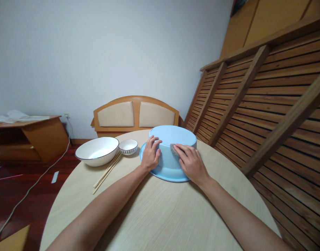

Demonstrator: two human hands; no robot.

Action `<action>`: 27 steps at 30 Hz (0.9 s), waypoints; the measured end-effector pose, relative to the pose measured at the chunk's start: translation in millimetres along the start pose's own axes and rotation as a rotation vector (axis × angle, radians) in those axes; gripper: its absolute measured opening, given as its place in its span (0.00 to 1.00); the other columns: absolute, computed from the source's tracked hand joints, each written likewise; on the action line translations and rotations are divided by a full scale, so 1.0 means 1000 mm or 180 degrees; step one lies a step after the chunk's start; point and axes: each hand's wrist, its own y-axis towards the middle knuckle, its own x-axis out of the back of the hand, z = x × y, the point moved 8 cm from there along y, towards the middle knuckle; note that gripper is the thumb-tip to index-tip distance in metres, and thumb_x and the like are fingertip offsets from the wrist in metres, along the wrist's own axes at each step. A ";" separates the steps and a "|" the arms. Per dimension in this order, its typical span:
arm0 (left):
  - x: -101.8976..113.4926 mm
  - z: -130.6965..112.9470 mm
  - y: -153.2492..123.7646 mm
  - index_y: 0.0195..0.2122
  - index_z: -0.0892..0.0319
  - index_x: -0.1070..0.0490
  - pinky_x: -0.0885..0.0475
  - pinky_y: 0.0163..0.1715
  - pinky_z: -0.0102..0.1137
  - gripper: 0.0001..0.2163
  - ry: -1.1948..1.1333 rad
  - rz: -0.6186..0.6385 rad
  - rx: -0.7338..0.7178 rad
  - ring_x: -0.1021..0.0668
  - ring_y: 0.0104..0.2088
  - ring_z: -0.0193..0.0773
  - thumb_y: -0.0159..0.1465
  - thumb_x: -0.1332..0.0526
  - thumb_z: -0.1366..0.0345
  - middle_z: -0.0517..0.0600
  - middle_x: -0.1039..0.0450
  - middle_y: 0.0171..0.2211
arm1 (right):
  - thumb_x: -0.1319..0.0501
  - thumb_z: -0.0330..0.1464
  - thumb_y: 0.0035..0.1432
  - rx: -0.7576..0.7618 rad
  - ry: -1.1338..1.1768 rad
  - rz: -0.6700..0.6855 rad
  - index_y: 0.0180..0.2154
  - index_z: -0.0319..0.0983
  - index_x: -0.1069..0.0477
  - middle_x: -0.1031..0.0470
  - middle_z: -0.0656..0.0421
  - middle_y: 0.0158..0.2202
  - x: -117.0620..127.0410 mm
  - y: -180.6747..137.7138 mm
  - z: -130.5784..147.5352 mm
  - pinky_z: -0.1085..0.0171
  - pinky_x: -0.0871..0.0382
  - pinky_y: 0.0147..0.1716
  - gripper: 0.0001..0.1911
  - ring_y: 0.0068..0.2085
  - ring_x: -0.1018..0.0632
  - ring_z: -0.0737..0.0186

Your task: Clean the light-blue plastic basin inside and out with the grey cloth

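Note:
A light blue plastic basin [172, 135] stands upside down on the round table [160, 216], its base up and its wide rim on the tabletop. My left hand [150, 153] rests against the basin's left side, fingers apart and slightly bent near the upper edge. On the near right side of the basin, my right hand [192, 161] presses a grey scouring pad [173, 150] to the wall just under the base edge. Its fingers are closed over the pad, of which only the left part shows.
Left of the basin are a small striped bowl [128, 147], a large white bowl [97, 150] with a dark rim, and several wooden chopsticks [107, 173]. A slatted wooden frame [243, 90] leans at the right. Behind the table stands a padded headboard [136, 113]; a cable [39, 179] crosses the floor.

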 end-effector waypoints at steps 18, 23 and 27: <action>0.000 0.000 -0.004 0.61 0.57 0.36 0.42 0.70 0.50 0.18 -0.0210 0.0088 -0.0028 0.43 0.71 0.48 0.75 0.55 0.62 0.57 0.39 0.64 | 0.43 0.23 0.62 0.0393 0.0153 0.0160 0.61 0.38 0.30 0.24 0.50 0.56 -0.013 0.032 0.020 0.52 0.32 0.49 0.25 0.54 0.27 0.49; 0.002 0.000 -0.003 0.61 0.57 0.35 0.43 0.70 0.51 0.18 -0.0256 0.0137 0.0040 0.44 0.72 0.49 0.75 0.54 0.62 0.57 0.39 0.65 | 0.45 0.23 0.64 0.0736 0.0356 -0.0025 0.64 0.39 0.33 0.24 0.50 0.56 -0.001 0.012 -0.006 0.50 0.31 0.53 0.28 0.55 0.27 0.49; 0.001 -0.001 -0.002 0.61 0.57 0.35 0.43 0.70 0.51 0.18 -0.0272 0.0185 0.0061 0.45 0.72 0.50 0.74 0.53 0.61 0.58 0.39 0.65 | 0.46 0.23 0.65 0.0429 0.0294 -0.0211 0.68 0.41 0.37 0.25 0.50 0.55 0.008 -0.005 -0.036 0.49 0.29 0.53 0.31 0.53 0.26 0.49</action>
